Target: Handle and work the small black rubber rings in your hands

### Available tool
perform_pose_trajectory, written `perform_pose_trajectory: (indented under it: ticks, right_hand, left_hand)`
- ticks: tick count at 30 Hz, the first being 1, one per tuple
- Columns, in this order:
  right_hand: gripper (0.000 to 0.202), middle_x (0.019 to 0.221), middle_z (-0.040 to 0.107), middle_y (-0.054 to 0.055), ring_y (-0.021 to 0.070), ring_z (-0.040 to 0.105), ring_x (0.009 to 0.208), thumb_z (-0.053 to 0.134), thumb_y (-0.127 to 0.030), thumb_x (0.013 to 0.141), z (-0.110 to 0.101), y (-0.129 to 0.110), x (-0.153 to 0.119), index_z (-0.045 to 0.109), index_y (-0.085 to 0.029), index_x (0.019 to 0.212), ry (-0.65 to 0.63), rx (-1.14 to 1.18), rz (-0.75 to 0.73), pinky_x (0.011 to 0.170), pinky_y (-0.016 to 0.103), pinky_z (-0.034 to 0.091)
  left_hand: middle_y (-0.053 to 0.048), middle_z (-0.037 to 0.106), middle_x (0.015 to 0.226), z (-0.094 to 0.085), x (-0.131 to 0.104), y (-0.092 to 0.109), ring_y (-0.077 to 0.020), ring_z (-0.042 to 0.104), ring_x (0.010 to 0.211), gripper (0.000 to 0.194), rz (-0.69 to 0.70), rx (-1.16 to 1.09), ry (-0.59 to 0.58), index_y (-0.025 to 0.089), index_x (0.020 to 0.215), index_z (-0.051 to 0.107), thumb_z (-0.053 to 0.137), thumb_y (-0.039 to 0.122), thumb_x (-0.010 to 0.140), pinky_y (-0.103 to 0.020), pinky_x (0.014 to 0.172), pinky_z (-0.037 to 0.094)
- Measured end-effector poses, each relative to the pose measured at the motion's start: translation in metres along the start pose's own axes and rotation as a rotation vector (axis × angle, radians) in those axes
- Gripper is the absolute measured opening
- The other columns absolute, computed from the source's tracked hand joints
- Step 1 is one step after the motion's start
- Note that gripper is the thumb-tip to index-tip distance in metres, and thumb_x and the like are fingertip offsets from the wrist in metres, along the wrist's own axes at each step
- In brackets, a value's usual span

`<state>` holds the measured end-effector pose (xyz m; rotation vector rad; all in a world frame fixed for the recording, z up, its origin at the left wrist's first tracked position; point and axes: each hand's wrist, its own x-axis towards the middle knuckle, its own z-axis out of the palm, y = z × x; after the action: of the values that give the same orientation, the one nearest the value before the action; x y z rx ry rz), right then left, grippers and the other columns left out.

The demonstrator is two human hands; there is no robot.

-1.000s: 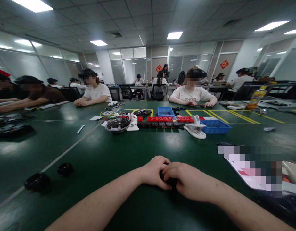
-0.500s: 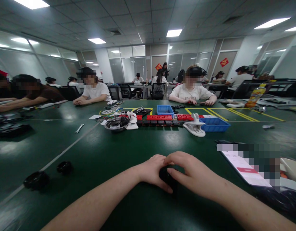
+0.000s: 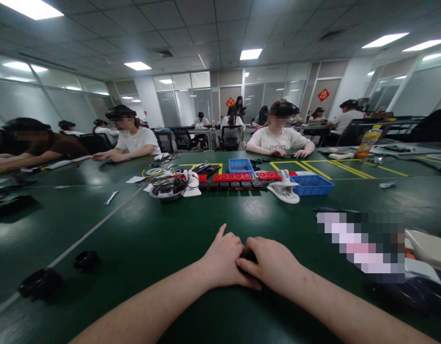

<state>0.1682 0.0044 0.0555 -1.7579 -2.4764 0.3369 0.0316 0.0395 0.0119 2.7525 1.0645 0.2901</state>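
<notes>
Left hand (image 3: pixel 223 257): half-curled around black piece (image 3: pixel 250 256), one finger raised
Right hand (image 3: pixel 275 262): bent beside it, grip unclear
Black piece: probably light, stiff, slick; best held by its sides

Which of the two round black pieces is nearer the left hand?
The smaller-looking black piece, right of the pale line; the larger-looking one lies across that line, farther from the left hand.

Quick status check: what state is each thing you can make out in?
Left hand: curled against the dark object, one finger raised
Right hand: curled over the dark object
Dark object: mostly hidden
Wrench: lying flat
Bottle: upright, capped
Blue trays: open-topped
White clip: jaws unclear
</notes>
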Motion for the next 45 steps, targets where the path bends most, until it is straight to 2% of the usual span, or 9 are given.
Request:
perform_pose_trajectory:
  ticks: [7, 13, 20, 24, 29, 32, 35, 41, 45]
  right_hand:
    - [0.023, 0.084, 0.06, 0.008, 0.0206, 0.057, 0.074, 0.054, -0.036, 0.074, -0.002, 0.003, 0.001, 0.058, -0.015, 0.083, -0.033, 0.084, -0.038, 0.063, 0.029, 0.042]
    - [0.026, 0.09, 0.06, 0.008, 0.0211, 0.056, 0.082, 0.061, -0.03, 0.07, -0.004, 0.009, 0.002, 0.059, -0.015, 0.091, -0.066, 0.175, -0.148, 0.072, 0.03, 0.043]
    - [0.024, 0.092, 0.062, 0.005, 0.0174, 0.057, 0.085, 0.054, -0.006, 0.07, -0.02, 0.007, -0.009, 0.061, -0.018, 0.09, -0.185, 0.174, -0.339, 0.078, 0.03, 0.043]
    - [0.032, 0.088, 0.063, 0.0, 0.0164, 0.055, 0.093, 0.043, 0.005, 0.065, -0.021, 0.006, -0.009, 0.063, -0.018, 0.075, -0.224, 0.131, -0.479, 0.1, 0.048, 0.02]
    - [0.031, 0.092, 0.062, -0.002, 0.0178, 0.052, 0.099, 0.047, 0.0, 0.065, -0.024, 0.012, -0.007, 0.062, -0.022, 0.081, -0.232, 0.204, -0.488, 0.1, 0.057, 0.0]
    - [0.022, 0.093, 0.06, -0.001, 0.0179, 0.052, 0.096, 0.056, -0.013, 0.069, -0.028, 0.011, -0.01, 0.06, -0.022, 0.089, -0.158, 0.305, -0.45, 0.101, 0.051, 0.014]
    - [0.019, 0.09, 0.058, 0.004, 0.0176, 0.053, 0.085, 0.056, -0.026, 0.073, -0.024, 0.009, -0.009, 0.058, -0.019, 0.09, -0.03, 0.323, -0.288, 0.082, 0.035, 0.039]
    - [0.023, 0.084, 0.055, 0.006, 0.0189, 0.053, 0.074, 0.058, -0.034, 0.071, -0.004, 0.008, 0.0, 0.058, -0.017, 0.086, -0.027, 0.128, -0.069, 0.065, 0.029, 0.04]
    - [0.019, 0.084, 0.054, 0.006, 0.0181, 0.053, 0.074, 0.055, -0.031, 0.073, -0.002, 0.007, 0.003, 0.058, -0.016, 0.083, -0.012, 0.112, -0.034, 0.065, 0.028, 0.04]
  left_hand:
    - [-0.002, 0.058, 0.086, -0.001, -0.001, -0.004, -0.024, 0.053, 0.089, 0.051, 0.042, -0.092, 0.004, 0.022, 0.089, 0.059, 0.062, 0.062, 0.057, -0.054, 0.103, 0.012]
    - [-0.001, 0.06, 0.088, 0.002, 0.001, -0.014, -0.0212, 0.054, 0.088, 0.046, 0.117, -0.188, 0.016, 0.02, 0.086, 0.058, 0.07, 0.05, 0.055, -0.045, 0.099, 0.025]
    - [0.0, 0.059, 0.095, 0.006, 0.003, -0.025, -0.0191, 0.053, 0.093, 0.028, 0.214, -0.358, 0.006, 0.021, 0.078, 0.064, 0.075, 0.036, 0.057, -0.029, 0.085, 0.039]
    - [-0.002, 0.054, 0.109, 0.009, 0.005, -0.029, -0.0225, 0.048, 0.103, 0.036, 0.208, -0.36, -0.013, 0.024, 0.088, 0.065, 0.073, 0.041, 0.058, -0.033, 0.09, 0.035]
    - [-0.003, 0.05, 0.114, 0.007, 0.005, -0.029, -0.0257, 0.043, 0.108, 0.045, 0.193, -0.348, -0.079, 0.025, 0.094, 0.064, 0.073, 0.047, 0.056, -0.036, 0.094, 0.033]
    - [-0.003, 0.051, 0.111, 0.003, 0.003, -0.026, -0.0252, 0.045, 0.105, 0.056, 0.185, -0.357, -0.055, 0.024, 0.101, 0.059, 0.074, 0.049, 0.054, -0.036, 0.092, 0.035]
    - [-0.004, 0.052, 0.11, 0.002, 0.0, -0.021, -0.0255, 0.046, 0.102, 0.076, 0.172, -0.336, -0.031, 0.023, 0.115, 0.047, 0.074, 0.052, 0.05, -0.04, 0.092, 0.035]
    - [-0.007, 0.052, 0.107, 0.008, -0.002, -0.012, -0.0269, 0.046, 0.103, 0.073, 0.072, -0.195, 0.05, 0.02, 0.107, 0.048, 0.067, 0.062, 0.051, -0.053, 0.102, 0.015]
    - [-0.004, 0.055, 0.094, 0.014, -0.002, -0.007, -0.0243, 0.05, 0.095, 0.063, 0.013, -0.135, 0.093, 0.019, 0.099, 0.052, 0.062, 0.064, 0.055, -0.052, 0.102, 0.017]
